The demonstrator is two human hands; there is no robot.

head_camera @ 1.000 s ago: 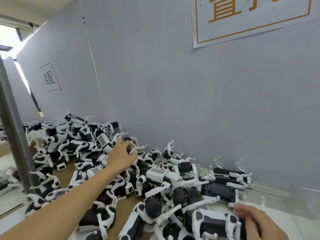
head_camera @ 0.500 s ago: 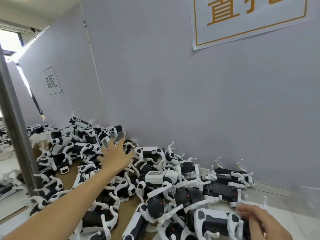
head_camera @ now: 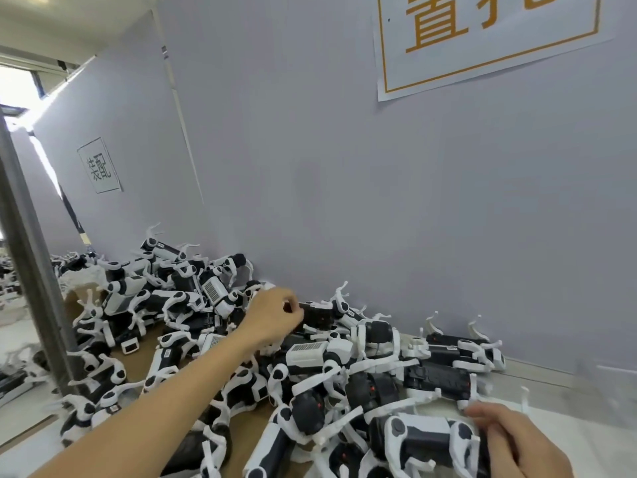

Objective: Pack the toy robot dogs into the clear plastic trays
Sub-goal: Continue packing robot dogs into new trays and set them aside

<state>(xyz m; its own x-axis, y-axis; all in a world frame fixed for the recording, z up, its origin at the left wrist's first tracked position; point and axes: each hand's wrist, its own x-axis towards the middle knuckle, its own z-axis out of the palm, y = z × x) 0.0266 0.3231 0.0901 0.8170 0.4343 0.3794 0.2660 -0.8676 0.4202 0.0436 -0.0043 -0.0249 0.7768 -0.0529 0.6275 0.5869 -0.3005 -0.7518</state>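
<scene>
Pinching with my left grip [head_camera: 275,313], I am closing curled fingers on a black toy robot dog [head_camera: 319,315] atop the pile [head_camera: 193,305] against the wall [head_camera: 379,201]; 0.5 s ago that hand was spread open, so the pick is starting. My right grip [head_camera: 517,439] is holding another dog [head_camera: 424,439] on the tabletop [head_camera: 586,429]. I am seeing no clear trays.

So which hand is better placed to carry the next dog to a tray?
The right hand, probably: it already grips a toy dog at the pile's near edge. The left hand is stretched deep into the pile, only pinching a dark dog.
</scene>
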